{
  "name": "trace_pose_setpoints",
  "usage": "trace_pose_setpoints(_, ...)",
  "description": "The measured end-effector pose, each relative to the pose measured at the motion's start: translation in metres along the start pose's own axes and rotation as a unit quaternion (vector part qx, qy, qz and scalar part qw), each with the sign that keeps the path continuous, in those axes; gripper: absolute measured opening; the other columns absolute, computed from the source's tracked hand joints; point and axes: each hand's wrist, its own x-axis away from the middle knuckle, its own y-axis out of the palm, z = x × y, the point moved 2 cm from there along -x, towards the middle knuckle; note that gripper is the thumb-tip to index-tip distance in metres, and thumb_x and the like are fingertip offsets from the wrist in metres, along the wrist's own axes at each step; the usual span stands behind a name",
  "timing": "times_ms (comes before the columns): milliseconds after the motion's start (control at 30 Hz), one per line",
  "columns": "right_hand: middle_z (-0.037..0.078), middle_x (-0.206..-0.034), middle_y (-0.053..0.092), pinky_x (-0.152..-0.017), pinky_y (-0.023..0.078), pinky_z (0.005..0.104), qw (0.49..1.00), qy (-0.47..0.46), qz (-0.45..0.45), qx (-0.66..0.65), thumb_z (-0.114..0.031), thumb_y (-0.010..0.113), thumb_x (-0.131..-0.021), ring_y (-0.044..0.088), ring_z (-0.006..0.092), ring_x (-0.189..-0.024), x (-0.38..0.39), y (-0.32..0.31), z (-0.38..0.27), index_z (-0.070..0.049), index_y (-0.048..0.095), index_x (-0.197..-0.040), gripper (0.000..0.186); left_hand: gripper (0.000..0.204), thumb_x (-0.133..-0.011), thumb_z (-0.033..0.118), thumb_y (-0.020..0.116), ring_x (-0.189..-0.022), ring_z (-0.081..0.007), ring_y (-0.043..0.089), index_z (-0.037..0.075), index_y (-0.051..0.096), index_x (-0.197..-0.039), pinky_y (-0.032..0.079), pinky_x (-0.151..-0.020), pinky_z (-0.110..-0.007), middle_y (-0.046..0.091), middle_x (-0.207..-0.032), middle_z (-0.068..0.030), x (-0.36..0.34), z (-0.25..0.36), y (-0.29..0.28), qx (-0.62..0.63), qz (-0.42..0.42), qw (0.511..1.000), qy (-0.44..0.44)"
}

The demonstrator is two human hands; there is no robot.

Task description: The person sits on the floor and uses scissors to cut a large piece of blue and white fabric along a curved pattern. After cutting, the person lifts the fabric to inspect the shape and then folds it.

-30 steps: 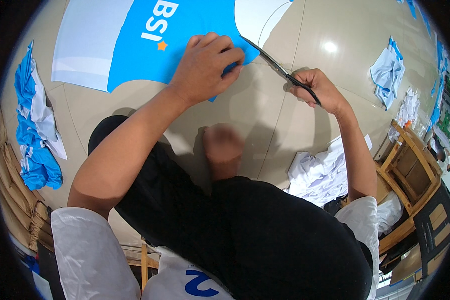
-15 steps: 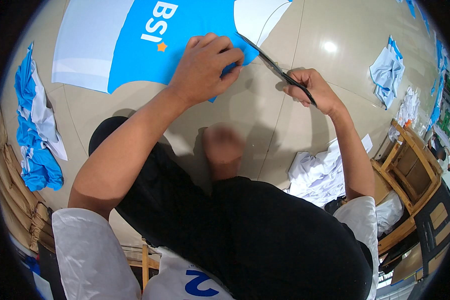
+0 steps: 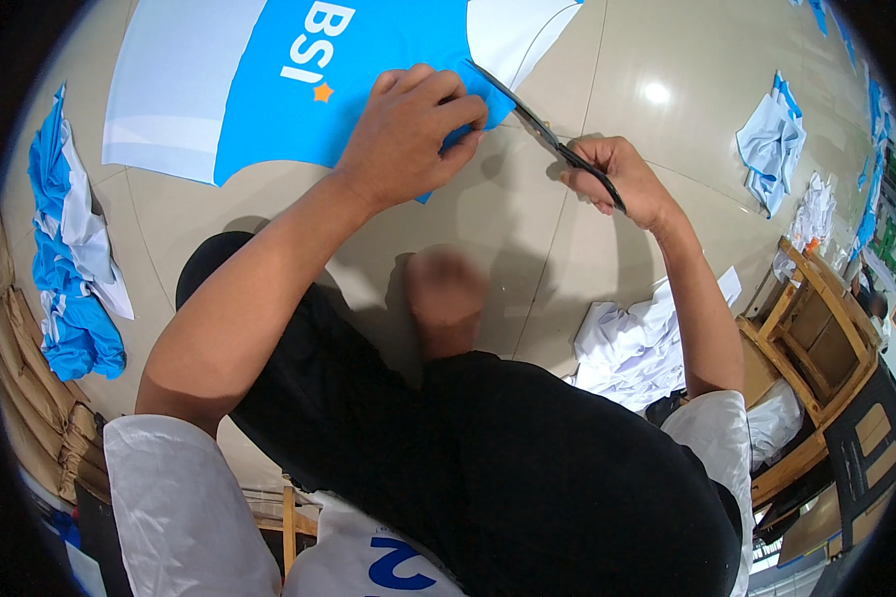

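Left hand [image 3: 408, 129]: fingers curled and clamped on the cloth of the blue-and-white jersey panel [image 3: 299, 119], which lies far left of centre on the tiled floor [image 3: 682, 129]. Right hand [image 3: 627, 184]: fingers closed around the black-handled scissors [image 3: 540, 126], blades at the panel's right portion.

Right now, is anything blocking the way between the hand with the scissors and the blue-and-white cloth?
Nothing visible blocks it: the scissors in the right hand already reach the blue-and-white cloth. The left hand is on the cloth too, but left of the scissors.
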Motion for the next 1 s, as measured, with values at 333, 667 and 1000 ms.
trace_pose_setpoints(333,-0.003,-0.055,0.052,-0.045,0.033,0.0247,1.000,-0.003,0.011,-0.026,-0.016,0.074,-0.090,0.046,0.0046,-0.045,0.004,0.007,0.005,-0.010,0.055,-0.066,0.031,0.011,-0.093,0.021,0.079,-0.100,-0.0249,0.061,0.017,0.072,-0.101,0.044,-0.094,-0.045,0.063,-0.100,-0.0010,-0.001,0.000,-0.001,0.011,0.004,1.000,0.000)
trace_pose_setpoints(667,-0.004,-0.055,0.050,-0.046,0.031,0.0243,0.999,0.004,0.006,-0.042,-0.019,0.075,-0.087,0.044,0.0060,-0.046,0.005,0.007,0.011,-0.013,0.057,-0.068,0.027,0.013,-0.093,0.021,0.079,-0.101,-0.0264,0.061,0.016,0.072,-0.102,0.044,-0.094,-0.045,0.064,-0.101,-0.0014,-0.002,-0.001,-0.002,0.016,-0.003,1.000,-0.005)
trace_pose_setpoints(1000,-0.005,-0.058,0.050,-0.050,0.032,0.0265,0.998,0.008,-0.019,-0.054,-0.029,0.076,-0.087,0.044,0.0062,-0.050,0.003,0.007,0.017,-0.011,0.061,-0.073,0.027,0.013,-0.092,0.018,0.079,-0.102,-0.0265,0.062,0.016,0.072,-0.103,0.043,-0.097,-0.045,0.065,-0.102,-0.0023,-0.003,-0.001,-0.006,0.017,-0.001,1.000,-0.004)
